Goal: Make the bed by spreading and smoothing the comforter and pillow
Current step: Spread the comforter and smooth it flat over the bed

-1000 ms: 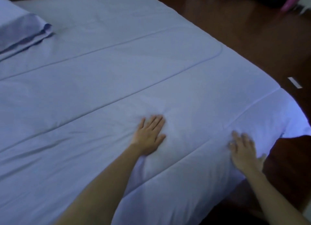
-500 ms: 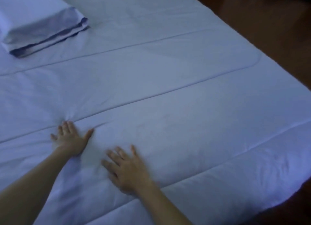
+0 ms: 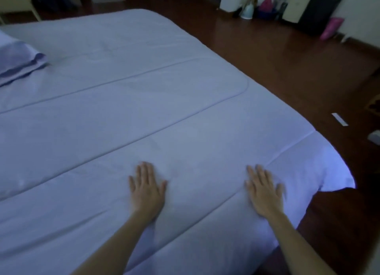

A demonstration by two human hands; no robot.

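Observation:
A pale blue quilted comforter [image 3: 144,102] lies spread flat over the bed, with long stitched seams running across it. Its near right corner [image 3: 320,172] hangs over the bed's edge. My left hand [image 3: 147,189] presses flat on the comforter, palm down, fingers apart. My right hand [image 3: 264,191] lies flat in the same way, about a forearm's length to the right, close to a seam near the corner. Neither hand holds any fabric. A pillow [image 3: 17,64] in a matching blue case lies at the far left, partly cut off by the frame.
Dark red wooden floor [image 3: 287,65] runs along the bed's right side. Bags and a pink item [image 3: 331,28] stand against the far wall at the upper right. A small white strip [image 3: 339,119] lies on the floor. A chair leg [image 3: 33,11] shows at the upper left.
Both hands have slid to the right across the comforter, back toward the near right corner, and are now farther apart. The view has swung right, so the pillow sits at the left edge.

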